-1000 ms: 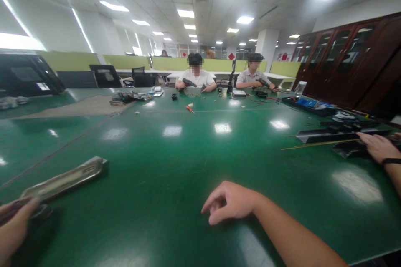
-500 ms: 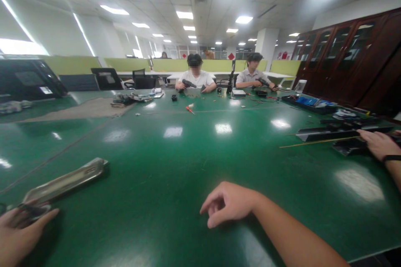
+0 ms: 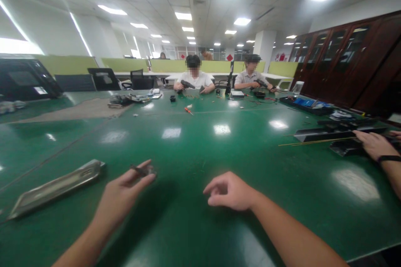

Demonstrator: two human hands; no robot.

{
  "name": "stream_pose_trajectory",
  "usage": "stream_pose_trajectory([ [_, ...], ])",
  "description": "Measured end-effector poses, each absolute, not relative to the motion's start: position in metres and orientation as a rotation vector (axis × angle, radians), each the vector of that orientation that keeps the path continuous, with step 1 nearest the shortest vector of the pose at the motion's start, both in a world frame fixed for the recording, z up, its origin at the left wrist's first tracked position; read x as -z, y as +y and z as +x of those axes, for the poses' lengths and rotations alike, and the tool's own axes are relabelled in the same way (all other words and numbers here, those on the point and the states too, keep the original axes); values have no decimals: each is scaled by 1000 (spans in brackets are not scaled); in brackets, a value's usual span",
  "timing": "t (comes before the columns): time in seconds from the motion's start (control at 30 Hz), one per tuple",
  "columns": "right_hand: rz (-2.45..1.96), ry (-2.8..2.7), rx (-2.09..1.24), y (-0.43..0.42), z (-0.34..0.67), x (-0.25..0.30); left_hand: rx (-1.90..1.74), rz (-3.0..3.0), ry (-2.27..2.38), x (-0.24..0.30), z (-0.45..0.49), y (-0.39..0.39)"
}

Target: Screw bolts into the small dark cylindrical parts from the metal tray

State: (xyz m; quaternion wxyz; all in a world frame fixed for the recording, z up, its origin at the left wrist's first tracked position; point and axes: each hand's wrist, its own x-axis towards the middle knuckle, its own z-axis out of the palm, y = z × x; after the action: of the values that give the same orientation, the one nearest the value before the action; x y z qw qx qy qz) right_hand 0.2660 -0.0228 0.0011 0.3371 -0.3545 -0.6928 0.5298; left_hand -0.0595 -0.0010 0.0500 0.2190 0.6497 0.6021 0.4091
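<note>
A: What is nearest?
B: The left hand [image 3: 120, 192], stretched forward over the green bench [image 3: 188, 146]. It is pinched narrow, thumb and fingertips closed on a small dark part [image 3: 142, 170], which sits just above the bench top.

A: And the other one?
B: The right hand [image 3: 230, 192] is to the right of it, near but apart. Its fingers are loosely curled, palm down, and it holds nothing. I cannot tell whether it touches the bench.

A: What lies about them?
B: A long flat metal plate [image 3: 56, 187] lies on the bench left of the left hand, apart from it, slanting away from the near edge.

A: Farther off?
B: At the right edge a co-worker's hand [image 3: 372, 144], with a dark band at the wrist, rests on black parts [image 3: 344, 147]. A thin pale rod [image 3: 316, 142] lies just beside them, pointing toward mid-bench, and a long black strip [image 3: 328, 133] lies behind it.

A: And the far end?
B: A red-handled screwdriver [image 3: 188, 110] lies alone, well past the middle. Beyond it sit a person in white [image 3: 194, 78] and a person in grey [image 3: 250, 76], each holding a dark power tool. A heap of dark parts [image 3: 125, 99] lies to their left, and dark wooden cabinets [image 3: 344, 58] line the right wall.
</note>
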Motion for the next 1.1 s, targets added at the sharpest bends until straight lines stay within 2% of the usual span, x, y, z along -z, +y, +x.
stream_pose_trajectory([
  [0.1, -899, -1689, -1208, -19, 274, -4, -1006, 1737, 1344, -37, -14, -3],
  [0.23, -859, -1591, -1173, -15, 276, 1, -850, 1716, 1098, -23, 16, -16],
  [0.57, -832, -1724, -1317, -21, 268, 5, -791, 2191, 1129, -2, -7, -33],
  [0.83, -798, -2048, -864, -35, 254, -6, -849, 2382, 1018, -1, -2, -39],
  [1.1, -846, -2174, -754, -41, 250, -8, -816, 2380, 1000, -5, 6, -42],
])
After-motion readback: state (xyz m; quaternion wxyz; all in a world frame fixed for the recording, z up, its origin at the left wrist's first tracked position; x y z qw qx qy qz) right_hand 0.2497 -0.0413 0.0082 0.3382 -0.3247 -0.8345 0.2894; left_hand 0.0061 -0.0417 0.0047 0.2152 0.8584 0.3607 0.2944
